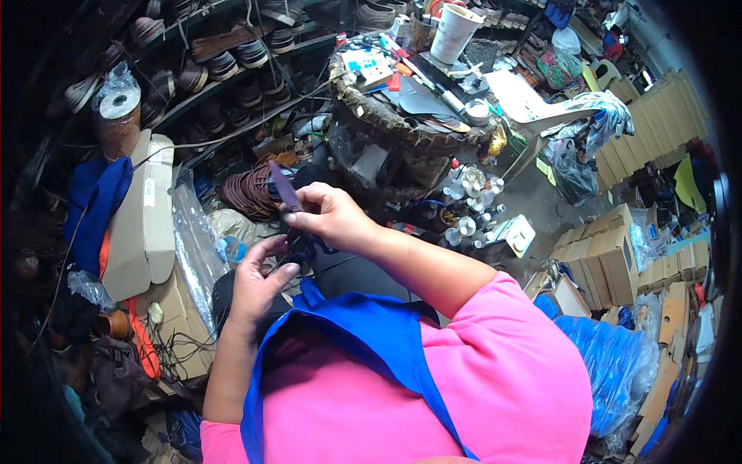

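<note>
Over my lap, my right hand (328,216) pinches a flat, narrow, dark purple piece (284,188) between thumb and fingers, its tip pointing up and away. I cannot tell whether it is a blade or a strip of material. My left hand (259,282) is just below and to the left, its fingers and thumb curled at a small black item (299,249). That item's shape is lost against my dark clothing. A blue apron (348,325) lies across my front. Just beyond my hands sits a coil of brown cord (251,195).
A round, cluttered work stand (363,112) ahead carries pens, dark sheets and a white cup (456,35). Small bottles (471,197) stand to its right. Shelves of shoes (224,66) line the far left. Cardboard pieces (147,224) lean at left; cardboard boxes (607,255) stand at right.
</note>
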`<move>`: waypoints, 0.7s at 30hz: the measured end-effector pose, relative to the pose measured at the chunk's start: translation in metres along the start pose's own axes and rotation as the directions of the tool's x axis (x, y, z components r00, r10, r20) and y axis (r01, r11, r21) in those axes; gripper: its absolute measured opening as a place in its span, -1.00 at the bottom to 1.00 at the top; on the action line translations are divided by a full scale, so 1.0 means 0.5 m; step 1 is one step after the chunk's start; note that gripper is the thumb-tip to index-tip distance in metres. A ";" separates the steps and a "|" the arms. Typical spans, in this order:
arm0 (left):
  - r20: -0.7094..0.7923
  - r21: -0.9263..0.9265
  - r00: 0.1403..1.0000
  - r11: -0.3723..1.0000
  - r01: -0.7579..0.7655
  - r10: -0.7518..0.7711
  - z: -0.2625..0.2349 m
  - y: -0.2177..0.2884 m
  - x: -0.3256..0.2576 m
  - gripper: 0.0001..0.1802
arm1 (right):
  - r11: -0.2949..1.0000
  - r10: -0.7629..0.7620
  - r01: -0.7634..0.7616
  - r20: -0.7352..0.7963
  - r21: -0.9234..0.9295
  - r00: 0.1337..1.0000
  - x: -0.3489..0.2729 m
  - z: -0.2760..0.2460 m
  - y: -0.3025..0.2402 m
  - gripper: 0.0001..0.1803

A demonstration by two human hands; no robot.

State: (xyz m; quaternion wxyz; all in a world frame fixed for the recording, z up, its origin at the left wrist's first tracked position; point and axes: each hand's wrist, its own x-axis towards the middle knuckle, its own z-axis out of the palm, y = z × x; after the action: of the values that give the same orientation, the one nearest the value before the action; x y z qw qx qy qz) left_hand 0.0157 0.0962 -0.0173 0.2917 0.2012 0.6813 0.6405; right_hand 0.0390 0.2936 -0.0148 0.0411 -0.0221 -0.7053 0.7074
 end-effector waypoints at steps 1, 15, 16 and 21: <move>-0.058 0.076 0.998 0.997 -0.007 0.012 0.000 -0.007 -0.004 -0.44 | 0.987 0.073 -0.083 0.075 0.140 0.994 0.005 0.011 0.000 -0.77; -0.092 0.036 0.993 0.997 -0.073 0.076 -0.092 0.018 -0.011 -0.86 | 0.935 0.289 -0.353 0.540 0.016 0.790 0.058 -0.087 -0.012 -0.66; -0.100 0.050 0.993 0.997 -0.064 0.069 -0.092 0.026 -0.010 -0.88 | 0.897 0.314 -0.427 0.512 0.115 0.799 0.072 -0.122 0.039 -0.62; -0.309 -0.128 0.944 0.978 -0.162 0.116 -0.080 0.010 0.015 -0.87 | 0.827 0.433 -0.476 0.200 0.301 0.879 0.000 -0.142 0.146 -0.57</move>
State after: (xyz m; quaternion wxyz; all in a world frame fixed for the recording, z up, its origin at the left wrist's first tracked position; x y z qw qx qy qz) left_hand -0.0169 0.0714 -0.0130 0.1534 0.1267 0.6510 0.7325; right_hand 0.0431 0.3641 -0.0883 -0.1691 -0.1381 -0.5474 0.8079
